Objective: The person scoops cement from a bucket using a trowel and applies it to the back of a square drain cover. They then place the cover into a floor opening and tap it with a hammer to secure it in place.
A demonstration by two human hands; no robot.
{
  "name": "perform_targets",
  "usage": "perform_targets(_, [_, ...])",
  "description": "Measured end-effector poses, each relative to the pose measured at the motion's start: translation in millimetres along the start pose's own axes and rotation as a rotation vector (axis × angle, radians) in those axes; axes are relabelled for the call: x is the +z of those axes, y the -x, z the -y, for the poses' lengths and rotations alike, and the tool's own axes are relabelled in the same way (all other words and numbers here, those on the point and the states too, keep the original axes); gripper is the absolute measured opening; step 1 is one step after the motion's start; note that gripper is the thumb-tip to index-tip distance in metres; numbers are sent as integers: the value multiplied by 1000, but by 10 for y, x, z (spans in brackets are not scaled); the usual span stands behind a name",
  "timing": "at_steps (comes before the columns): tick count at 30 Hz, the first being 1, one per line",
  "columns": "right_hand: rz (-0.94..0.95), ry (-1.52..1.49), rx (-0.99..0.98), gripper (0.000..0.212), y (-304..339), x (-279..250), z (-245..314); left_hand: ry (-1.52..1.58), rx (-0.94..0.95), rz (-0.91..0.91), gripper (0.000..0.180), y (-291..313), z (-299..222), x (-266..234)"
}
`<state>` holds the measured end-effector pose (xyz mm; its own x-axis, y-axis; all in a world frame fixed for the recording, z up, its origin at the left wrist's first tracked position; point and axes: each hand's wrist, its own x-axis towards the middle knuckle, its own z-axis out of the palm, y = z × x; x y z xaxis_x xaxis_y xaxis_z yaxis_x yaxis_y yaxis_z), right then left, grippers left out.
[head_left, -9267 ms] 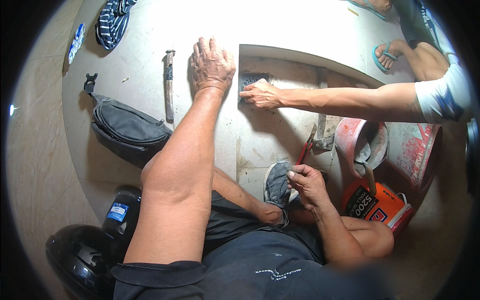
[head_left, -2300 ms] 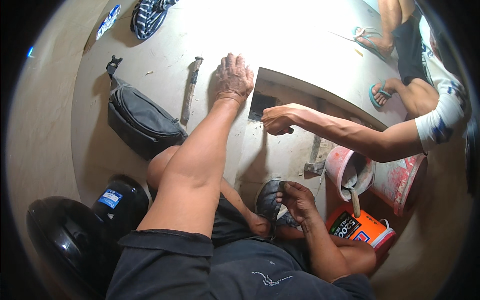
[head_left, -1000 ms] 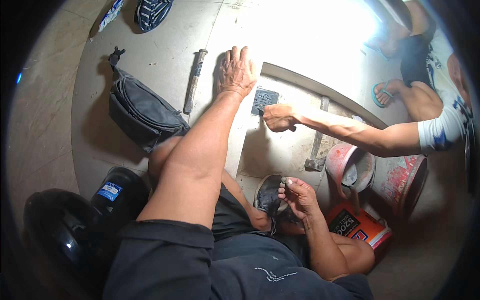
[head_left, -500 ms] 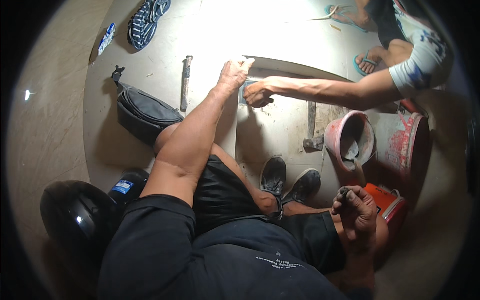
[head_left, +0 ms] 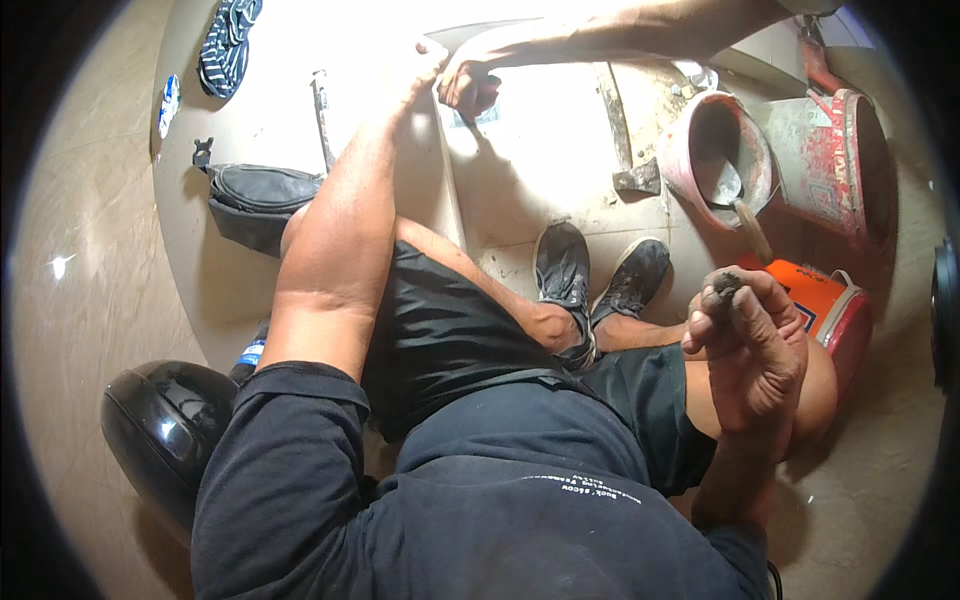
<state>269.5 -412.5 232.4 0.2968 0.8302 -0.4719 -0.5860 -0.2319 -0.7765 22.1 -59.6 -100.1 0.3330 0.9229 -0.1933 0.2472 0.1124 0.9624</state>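
My left hand reaches far forward into bright glare, its fingers curled at the edge of a pale floor tile; what they grip is washed out. Right beside it is another person's hand, fingers bent down over the floor. Raised over my right knee, my right hand pinches a dark grey lump of mortar between thumb and fingertips. Just beyond it stands a pinkish, mortar-stained bucket, tipped toward me. A trowel rests in it, its wooden handle sticking out over the rim.
A hammer with a wooden handle lies left of the bucket. Another stained bucket and an orange-and-red container stand at right. Left are a long-handled tool, a black waist bag, striped footwear and a glossy black object.
The whole view has shifted, so the floor things sit higher in the picture. My right hand has risen, with the mortar lump showing more clearly. My left hand remains beside the other person's hand.
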Motion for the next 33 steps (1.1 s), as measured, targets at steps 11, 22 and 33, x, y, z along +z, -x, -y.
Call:
perform_targets(11, [-8, 7, -88, 25, 100, -160, -4, 64, 146, -163, 46, 184, -289, -260])
perform_targets(22, [-37, 40, -79, 22, 80, -221, 26, 66, 195, -205, 45, 154, -403, -268])
perform_targets(33, [-64, 79, -30, 19, -85, -119, -58, -25, 187, -105, 46, -102, -463, -393])
